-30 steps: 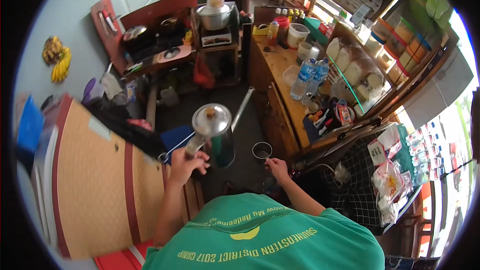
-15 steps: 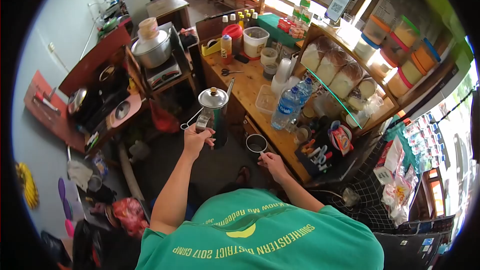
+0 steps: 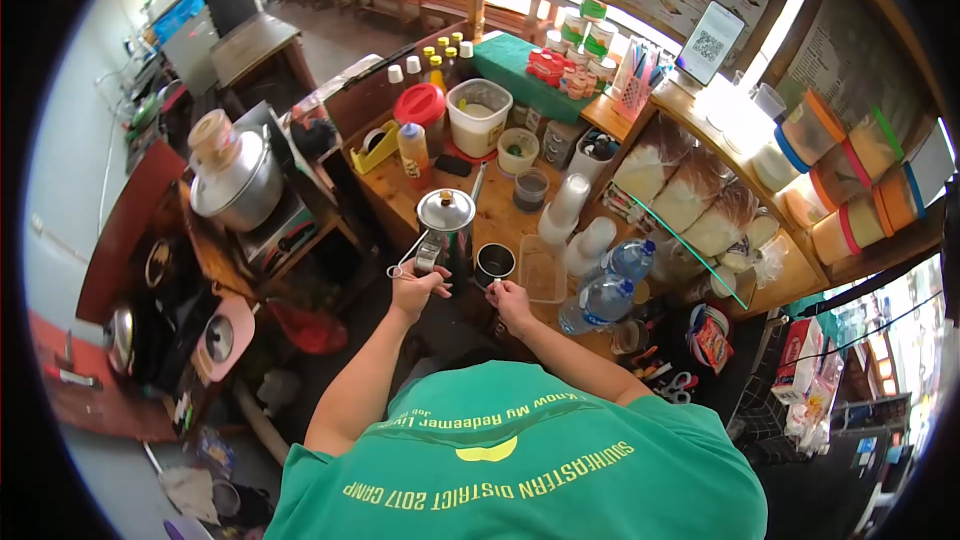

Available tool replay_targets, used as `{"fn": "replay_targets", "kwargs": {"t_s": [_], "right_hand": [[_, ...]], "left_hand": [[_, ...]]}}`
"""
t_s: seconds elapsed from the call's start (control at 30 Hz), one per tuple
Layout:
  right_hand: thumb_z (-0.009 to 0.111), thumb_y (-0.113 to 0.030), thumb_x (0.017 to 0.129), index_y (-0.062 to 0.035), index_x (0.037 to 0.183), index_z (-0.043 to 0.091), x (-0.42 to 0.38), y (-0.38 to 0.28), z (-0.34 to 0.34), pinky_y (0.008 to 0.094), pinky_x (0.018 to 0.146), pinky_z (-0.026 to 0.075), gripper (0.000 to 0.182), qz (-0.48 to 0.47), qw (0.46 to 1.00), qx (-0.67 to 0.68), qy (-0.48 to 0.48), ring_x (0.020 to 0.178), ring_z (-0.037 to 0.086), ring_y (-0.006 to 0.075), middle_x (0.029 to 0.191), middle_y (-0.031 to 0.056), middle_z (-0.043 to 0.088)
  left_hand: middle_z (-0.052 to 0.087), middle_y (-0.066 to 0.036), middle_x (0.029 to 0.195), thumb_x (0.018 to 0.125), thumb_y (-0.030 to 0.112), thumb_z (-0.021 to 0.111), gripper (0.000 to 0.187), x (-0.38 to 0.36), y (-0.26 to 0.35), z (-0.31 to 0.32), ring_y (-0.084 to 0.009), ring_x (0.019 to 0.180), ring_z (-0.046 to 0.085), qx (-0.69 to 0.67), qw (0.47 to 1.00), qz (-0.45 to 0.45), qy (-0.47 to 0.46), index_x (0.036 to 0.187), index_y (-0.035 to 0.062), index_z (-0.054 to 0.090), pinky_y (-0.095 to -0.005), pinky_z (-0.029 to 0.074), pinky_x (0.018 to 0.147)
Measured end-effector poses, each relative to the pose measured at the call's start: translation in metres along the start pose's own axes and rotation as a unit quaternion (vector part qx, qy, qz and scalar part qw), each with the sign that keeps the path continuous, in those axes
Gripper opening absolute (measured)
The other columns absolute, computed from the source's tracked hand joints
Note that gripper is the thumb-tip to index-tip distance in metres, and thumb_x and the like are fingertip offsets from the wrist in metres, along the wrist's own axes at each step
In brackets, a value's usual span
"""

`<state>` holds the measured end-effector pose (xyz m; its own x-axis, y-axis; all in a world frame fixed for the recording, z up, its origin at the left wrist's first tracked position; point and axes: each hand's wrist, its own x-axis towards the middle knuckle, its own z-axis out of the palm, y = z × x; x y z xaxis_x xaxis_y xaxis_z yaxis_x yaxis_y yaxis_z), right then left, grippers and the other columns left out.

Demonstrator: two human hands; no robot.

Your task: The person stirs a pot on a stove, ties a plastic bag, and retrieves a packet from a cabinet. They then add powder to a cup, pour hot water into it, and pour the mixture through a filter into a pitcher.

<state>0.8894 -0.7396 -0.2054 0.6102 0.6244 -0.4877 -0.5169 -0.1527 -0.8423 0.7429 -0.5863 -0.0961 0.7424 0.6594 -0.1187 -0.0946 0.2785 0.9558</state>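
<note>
My left hand (image 3: 418, 292) is closed on the handle of a tall metal pot (image 3: 455, 245) with a shiny domed lid (image 3: 446, 209) and a gold-coloured knob. A slim metal piece (image 3: 480, 178) sticks up behind the lid. Beside my left fingers juts a thin wire loop (image 3: 396, 271). To its right, my right hand (image 3: 508, 302) pinches the handle of a mug (image 3: 495, 262), dark inside with a pale rim. The mug is held upright close beside the pot, overlapping the wooden counter's front edge (image 3: 395, 198) in this view. A clear plastic tub (image 3: 543, 270) sits just right of the mug.
On the counter stand stacked plastic cups (image 3: 568, 205), large water bottles (image 3: 600, 300), a white bucket (image 3: 478, 118), a red-lidded jar (image 3: 420, 108) and a squeeze bottle (image 3: 413, 150). Bagged bread (image 3: 690, 180) fills the shelf at right. A big metal pot (image 3: 237, 180) stands left.
Both hands have moved forward to the counter with the pot and the mug. The mug is now nearer the pot. My view has shifted closer to the counter.
</note>
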Motion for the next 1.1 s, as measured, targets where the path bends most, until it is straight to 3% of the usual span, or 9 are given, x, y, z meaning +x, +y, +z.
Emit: {"fn": "replay_targets", "kwargs": {"t_s": [0.33,0.4,0.47,0.6,0.67,0.73,0.83,0.97,1.1], "right_hand": [[0.060,-0.025,0.100,-0.0045,0.094,0.066,0.081,0.024,0.027,0.0248,0.071,0.048,0.022,-0.054,0.967,-0.126,0.215,0.078,0.059,0.0092,0.087,0.0010,0.064],[0.062,-0.025,0.099,-0.0045,0.094,0.066,0.085,0.021,0.040,0.0249,0.070,0.048,0.021,-0.060,0.961,-0.129,0.238,0.078,0.061,0.0097,0.087,0.0014,0.065],[0.066,-0.024,0.096,-0.0041,0.096,0.066,0.077,0.019,0.050,0.0260,0.069,0.049,0.020,-0.030,0.956,-0.094,0.278,0.081,0.063,0.0105,0.086,0.0020,0.067],[0.071,-0.023,0.092,-0.0030,0.092,0.066,0.039,-0.021,0.075,0.0284,0.067,0.050,0.021,-0.066,0.944,-0.037,0.321,0.079,0.065,0.0110,0.080,0.0035,0.068],[0.072,-0.026,0.088,-0.0015,0.091,0.068,0.024,-0.081,0.094,0.0361,0.069,0.053,0.025,-0.167,0.896,-0.257,0.322,0.078,0.068,0.0196,0.084,0.0099,0.070],[0.073,-0.028,0.085,-0.0034,0.085,0.067,0.036,-0.138,0.117,0.0370,0.068,0.053,0.025,-0.227,0.854,-0.303,0.357,0.075,0.068,0.0246,0.081,0.0112,0.069],[0.070,-0.040,0.084,-0.0055,0.081,0.065,0.060,-0.217,0.154,0.0401,0.070,0.053,0.035,-0.260,0.780,-0.431,0.371,0.077,0.068,0.0292,0.084,0.0128,0.069],[0.064,-0.048,0.086,-0.0066,0.082,0.067,0.110,-0.244,0.174,0.0422,0.074,0.055,0.042,-0.234,0.658,-0.597,0.394,0.084,0.070,0.0306,0.087,0.0139,0.071],[0.057,-0.037,0.091,-0.0065,0.081,0.068,0.128,-0.246,0.167,0.0446,0.077,0.055,0.034,-0.236,0.683,-0.601,0.341,0.087,0.069,0.0330,0.086,0.0156,0.070]], "left_hand": [[0.070,-0.010,0.094,0.085,-0.005,0.060,0.022,0.165,-0.011,-0.066,-0.0168,0.072,0.071,0.093,0.977,0.025,-0.192,0.106,-0.0018,0.064,-0.0302,0.059,0.071],[0.068,-0.006,0.084,0.083,0.000,0.067,0.023,0.191,-0.005,-0.076,-0.0156,0.074,0.070,0.153,0.965,0.014,-0.212,0.106,-0.0025,0.063,-0.0294,0.059,0.069],[0.067,-0.007,0.094,0.083,0.005,0.073,0.039,0.202,0.008,-0.086,-0.0148,0.078,0.068,0.160,0.957,0.008,-0.242,0.118,-0.0010,0.057,-0.0277,0.058,0.072],[0.060,-0.014,0.125,0.079,0.017,0.082,0.072,0.205,0.034,-0.115,-0.0142,0.090,0.066,0.114,0.970,0.055,-0.207,0.137,0.0030,0.041,-0.0278,0.056,0.078],[0.059,-0.018,0.129,0.077,0.022,0.084,0.075,0.203,0.044,-0.130,-0.0171,0.093,0.068,0.218,0.952,0.178,-0.119,0.137,0.0025,0.042,-0.0301,0.056,0.077],[0.063,-0.020,0.123,0.080,0.025,0.081,0.069,0.202,0.071,-0.118,-0.0205,0.088,0.070,0.259,0.930,0.235,-0.114,0.135,0.0030,0.046,-0.0317,0.056,0.076],[0.071,-0.015,0.088,0.088,0.025,0.072,0.040,0.205,0.096,-0.095,-0.0292,0.073,0.069,0.368,0.872,0.295,-0.132,0.121,0.0048,0.060,-0.0368,0.055,0.068],[0.070,-0.017,0.085,0.091,0.012,0.063,0.024,0.215,0.100,-0.090,-0.0356,0.070,0.067,0.445,0.782,0.395,-0.186,0.113,0.0043,0.066,-0.0443,0.052,0.061],[0.068,-0.020,0.084,0.091,0.009,0.056,0.027,0.218,0.094,-0.092,-0.0365,0.074,0.067,0.418,0.795,0.388,-0.206,0.116,0.0043,0.066,-0.0464,0.053,0.064]]}}
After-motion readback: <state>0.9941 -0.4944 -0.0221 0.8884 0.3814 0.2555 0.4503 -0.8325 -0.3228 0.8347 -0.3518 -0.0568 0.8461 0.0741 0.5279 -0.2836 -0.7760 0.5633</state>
